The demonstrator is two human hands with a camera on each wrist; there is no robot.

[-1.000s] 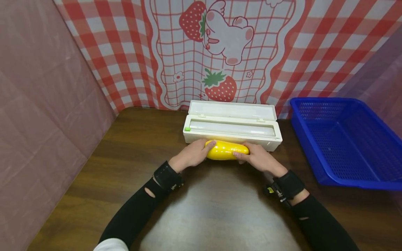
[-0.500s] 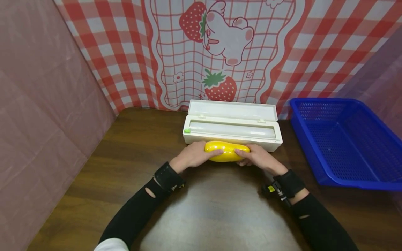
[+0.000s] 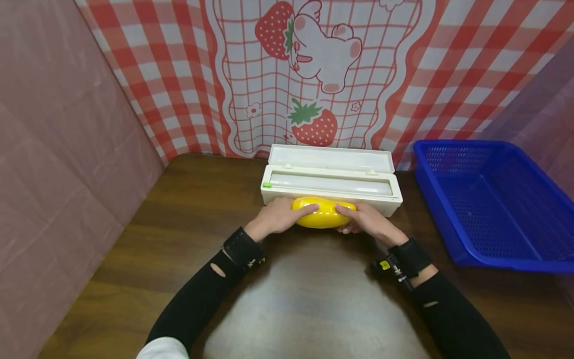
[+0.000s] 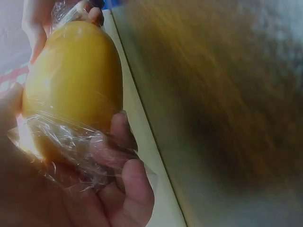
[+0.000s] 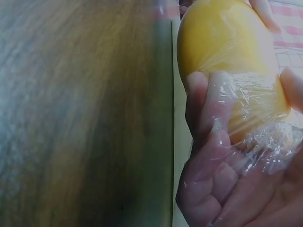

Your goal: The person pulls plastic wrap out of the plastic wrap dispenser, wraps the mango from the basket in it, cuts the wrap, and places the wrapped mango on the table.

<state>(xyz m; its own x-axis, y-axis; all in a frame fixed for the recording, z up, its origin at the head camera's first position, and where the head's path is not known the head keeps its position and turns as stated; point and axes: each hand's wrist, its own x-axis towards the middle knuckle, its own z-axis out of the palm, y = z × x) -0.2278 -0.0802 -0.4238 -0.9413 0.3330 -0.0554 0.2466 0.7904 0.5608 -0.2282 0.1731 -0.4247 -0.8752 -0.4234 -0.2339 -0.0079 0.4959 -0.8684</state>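
Observation:
A glossy yellow oblong fruit [image 3: 324, 214], its exact kind unclear, is held sideways in front of the cling film box [image 3: 332, 199]. Clear cling film [image 4: 71, 146] clings to it and bunches at both ends. My left hand [image 3: 279, 215] grips the left end, thumb laid across the near face and fingers curled beneath. At the other end my right hand [image 3: 368, 219] grips likewise; in the right wrist view its fingers [image 5: 208, 109] press film against the underside. The box's lid stands open at the back, with a film roll [image 3: 332, 184] inside.
A blue plastic basket [image 3: 475, 262] stands on the right of the brown wooden table [image 3: 215, 194]. Behind the box hangs a red-and-white checked cloth [image 3: 179, 75]. A small green slider [image 3: 267, 185] sits at the box's left end.
My left thumb has slid from the fruit's upper left onto its near face, and my right thumb has shifted upward. The fruit has turned slightly in both hands and stays before the box.

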